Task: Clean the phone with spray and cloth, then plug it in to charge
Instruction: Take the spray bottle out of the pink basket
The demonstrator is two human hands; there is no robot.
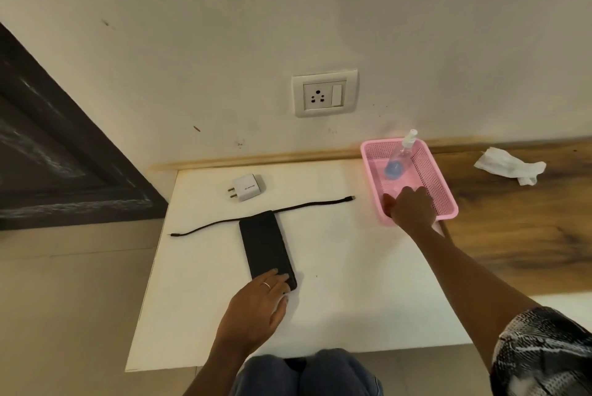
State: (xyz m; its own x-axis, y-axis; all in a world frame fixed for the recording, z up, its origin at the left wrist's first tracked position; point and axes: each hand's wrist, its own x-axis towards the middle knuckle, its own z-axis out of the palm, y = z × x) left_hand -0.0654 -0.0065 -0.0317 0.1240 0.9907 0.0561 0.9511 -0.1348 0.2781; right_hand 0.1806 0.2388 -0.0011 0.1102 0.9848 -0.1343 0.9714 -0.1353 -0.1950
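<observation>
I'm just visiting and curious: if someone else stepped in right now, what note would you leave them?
Left hand: fingers resting on the near end of the phone, which lies flat on the white table.
Right hand: reaching into the pink basket, holding nothing yet.
Spray bottle in basket; cloth on the wood counter to the right.
Cable and charger loose; wall socket empty.
Nothing visibly done. Left: spray, wipe, plug in.

I see a pink basket on the white table below and right of the wall socket, dark door frame far left of it.
</observation>
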